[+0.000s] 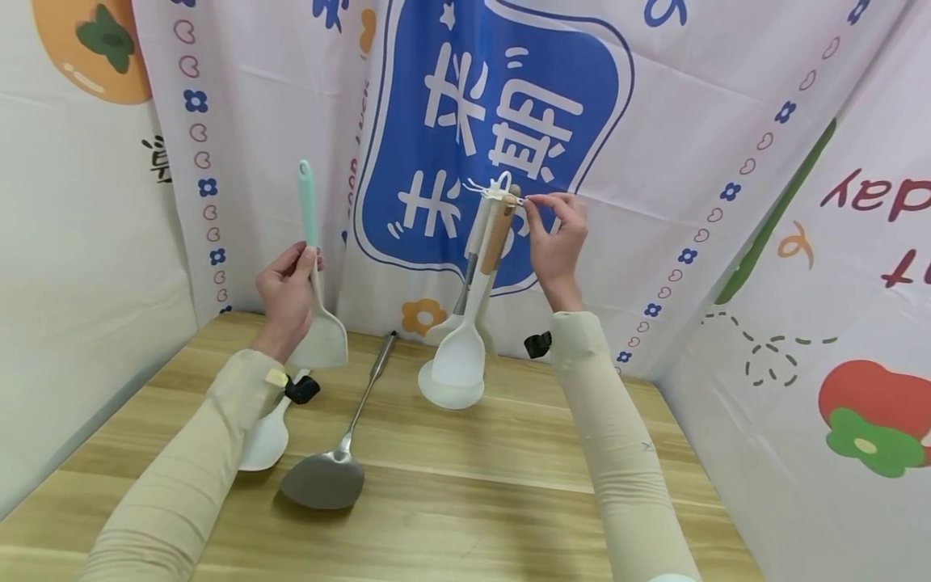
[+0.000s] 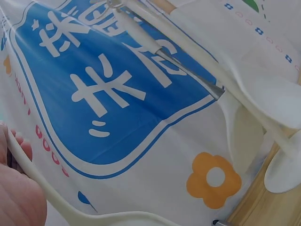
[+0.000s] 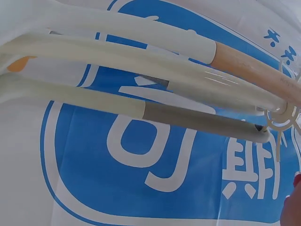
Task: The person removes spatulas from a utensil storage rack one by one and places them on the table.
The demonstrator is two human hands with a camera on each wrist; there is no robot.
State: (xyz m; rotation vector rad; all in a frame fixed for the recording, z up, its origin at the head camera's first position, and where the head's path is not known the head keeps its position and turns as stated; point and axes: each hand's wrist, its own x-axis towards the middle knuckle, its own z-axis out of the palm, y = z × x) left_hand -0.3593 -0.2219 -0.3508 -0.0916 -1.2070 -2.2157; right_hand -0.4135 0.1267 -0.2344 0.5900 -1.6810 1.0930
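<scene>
My left hand [image 1: 287,287] grips a spatula [image 1: 309,202] with a mint-green handle and a pale, wide blade. It holds the spatula upright, blade down, and the pale neck also shows in the left wrist view. My right hand [image 1: 558,238] pinches a prong of a small white hook rack [image 1: 494,192] between thumb and fingertips. Several utensils hang from that rack, among them a white ladle [image 1: 460,356] and one with a wooden-coloured handle [image 1: 498,236]. In the right wrist view, a grey-brown handle [image 3: 202,123] ends at the rack's ring, and my fingers show at the right edge.
On the wooden table [image 1: 509,453] lie a metal wok turner [image 1: 326,481] and a white utensil [image 1: 265,443], partly hidden by my left sleeve. A printed cloth [image 1: 669,145] hangs behind, with side walls left and right. A small black piece [image 1: 538,345] sits at my right wrist.
</scene>
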